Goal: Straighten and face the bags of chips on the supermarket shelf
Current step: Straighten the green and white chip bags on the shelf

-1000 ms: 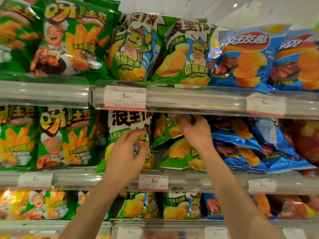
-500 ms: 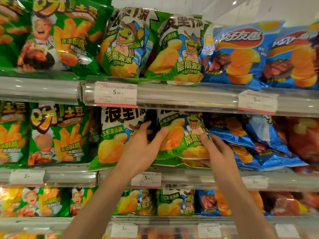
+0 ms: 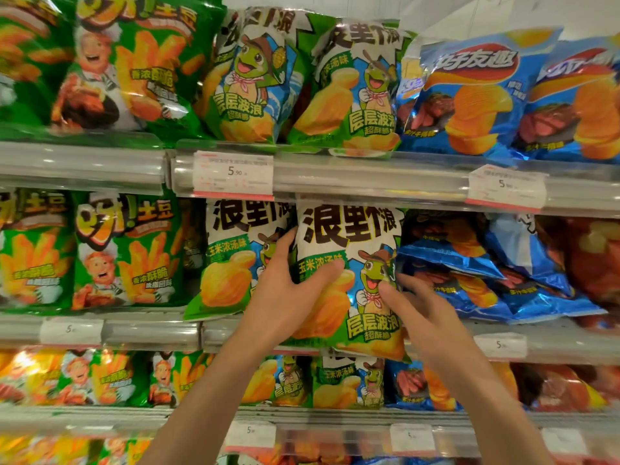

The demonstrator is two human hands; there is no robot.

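Hands, left hand (image 3: 285,297) and right hand (image 3: 419,317), grip the upright frog bag (image 3: 349,263) mid-frame, fingers curled round its sides; blue bags (image 3: 469,280) right of it lie slumped, unfaced.

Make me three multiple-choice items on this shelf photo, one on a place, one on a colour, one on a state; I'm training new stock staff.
1. Where is the held bag?
A. top shelf
B. middle shelf, right of its twin bag
C. bottom shelf

2. What colour are the bags just right of the held bag?
A. blue
B. purple
C. yellow

3. How does the held bag stand?
A. face down
B. upside down
C. upright, front facing out

Answers:
1 B: it stands under the 5.90 tag, beside the same turtle design.
2 A: they are shiny blue and lie slumped.
3 C: its lettering reads upright, with the left hand and right hand gripping its sides.
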